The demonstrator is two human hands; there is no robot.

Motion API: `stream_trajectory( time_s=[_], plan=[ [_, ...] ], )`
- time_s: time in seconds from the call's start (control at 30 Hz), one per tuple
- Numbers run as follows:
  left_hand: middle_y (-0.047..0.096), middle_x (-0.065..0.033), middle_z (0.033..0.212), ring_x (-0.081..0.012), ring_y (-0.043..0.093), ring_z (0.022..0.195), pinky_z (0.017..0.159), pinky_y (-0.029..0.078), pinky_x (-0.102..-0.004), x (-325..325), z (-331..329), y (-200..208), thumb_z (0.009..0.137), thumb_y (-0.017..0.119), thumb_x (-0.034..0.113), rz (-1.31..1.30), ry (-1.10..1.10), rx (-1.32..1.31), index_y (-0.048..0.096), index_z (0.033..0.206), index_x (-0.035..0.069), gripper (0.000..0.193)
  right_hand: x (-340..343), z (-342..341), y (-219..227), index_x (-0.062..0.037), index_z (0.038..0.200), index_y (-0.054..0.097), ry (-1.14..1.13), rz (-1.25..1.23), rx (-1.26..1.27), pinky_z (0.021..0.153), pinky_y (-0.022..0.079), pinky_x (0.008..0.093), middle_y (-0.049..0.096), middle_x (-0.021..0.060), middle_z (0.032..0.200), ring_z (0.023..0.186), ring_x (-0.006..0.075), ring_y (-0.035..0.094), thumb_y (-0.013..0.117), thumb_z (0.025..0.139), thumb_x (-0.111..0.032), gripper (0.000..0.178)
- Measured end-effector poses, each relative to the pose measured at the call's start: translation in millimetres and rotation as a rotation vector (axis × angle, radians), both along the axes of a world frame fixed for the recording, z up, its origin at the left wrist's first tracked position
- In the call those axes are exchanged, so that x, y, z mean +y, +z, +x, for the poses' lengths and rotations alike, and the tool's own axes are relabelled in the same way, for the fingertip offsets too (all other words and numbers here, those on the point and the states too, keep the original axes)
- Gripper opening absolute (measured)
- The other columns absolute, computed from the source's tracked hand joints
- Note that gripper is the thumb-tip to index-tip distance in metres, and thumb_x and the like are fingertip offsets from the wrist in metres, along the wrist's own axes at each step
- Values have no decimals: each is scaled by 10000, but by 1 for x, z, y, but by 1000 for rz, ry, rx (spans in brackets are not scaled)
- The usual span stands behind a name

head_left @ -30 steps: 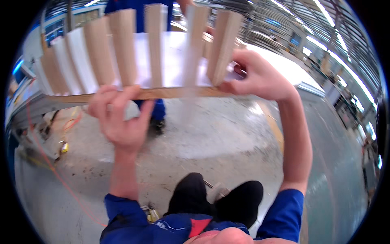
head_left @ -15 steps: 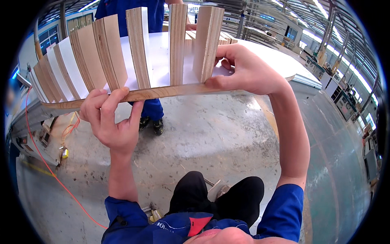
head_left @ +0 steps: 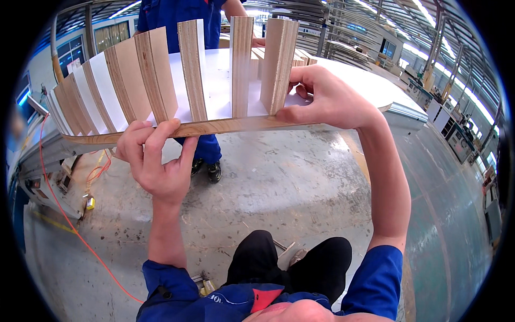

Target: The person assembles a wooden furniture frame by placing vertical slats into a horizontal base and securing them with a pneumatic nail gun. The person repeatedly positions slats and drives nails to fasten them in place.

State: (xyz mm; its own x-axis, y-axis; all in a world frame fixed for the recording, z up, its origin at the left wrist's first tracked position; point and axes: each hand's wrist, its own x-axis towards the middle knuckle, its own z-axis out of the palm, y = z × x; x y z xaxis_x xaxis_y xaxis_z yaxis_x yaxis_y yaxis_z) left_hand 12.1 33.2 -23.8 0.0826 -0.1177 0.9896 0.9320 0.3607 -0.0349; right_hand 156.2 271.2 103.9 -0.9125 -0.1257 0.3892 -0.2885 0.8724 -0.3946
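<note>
Your L hand (head_left: pixel 158 163) had the white panel (head_left: pixel 217 86) pinched by its near edge, approx. mid-row: fingers over the top of the wood-toned rim (head_left: pixel 214 126), thumb underneath, little gap between. Your R hand (head_left: pixel 338 99) was at the end upright (head_left: pixel 276 67), thumb low by its foot at the rim, forefinger bent in along its R side, thumb and finger part-spread. Those fingertips were partly hidden, so I couldn't tell if you'd got firm hold of that piece or were only resting against it.

Progress, as far as it showed: a curved row of uprights (head_left: pixel 191 70) stood on end along the rim, from far L round to your R hand, some faces white, some tan, layered ply edges toward you. The end upright was the last in line on the R, standing in place w/ the rest. No fixings were visible at the feet, so whether any were fastened down was unclear.

Not in the row: some loose pieces (head_left: pixel 306 56) lying farther back, behind the end upright. A co-worker (head_left: pixel 174 16) in blue stood across the panel, their hand (head_left: pixel 258 42) near those pcs.
</note>
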Motion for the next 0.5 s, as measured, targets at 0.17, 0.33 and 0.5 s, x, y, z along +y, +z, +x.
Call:
stream_trajectory(
  time_s=[0.17, 0.33, 0.5],
  plan=[
    [547, -13, 924, -250, 550, 962, 895, 361, -396, 1, 0, 1, 539, 907, 99, 3, -6, 2, 699, 1004, 136, 510, 2, 0, -1, 17, 993, 741, -2, 17, 4, 718, 499, 259, 691, 89, 882, 781, 153, 623, 745, 731, -342, 445],
    [553, -16, 933, -253, 553, 970, 903, 358, -396, 1, 1, 1, 544, 910, 108, 4, 3, -4, 696, 1006, 139, 511, 7, -3, -6, -11, 944, 724, 46, -6, 63, 570, 348, 241, 568, 16, 754, 642, 108, 467, 746, 756, -390, 423],
    [551, -42, 1006, -256, 529, 1055, 711, 449, -323, -3, 2, -1, 605, 879, -17, -57, 21, -7, 667, 1055, 106, 512, 1, 0, -1, 37, 998, 730, -6, -5, 0, 695, 493, 245, 688, 89, 883, 781, 154, 626, 751, 718, -347, 476]
  ],
)
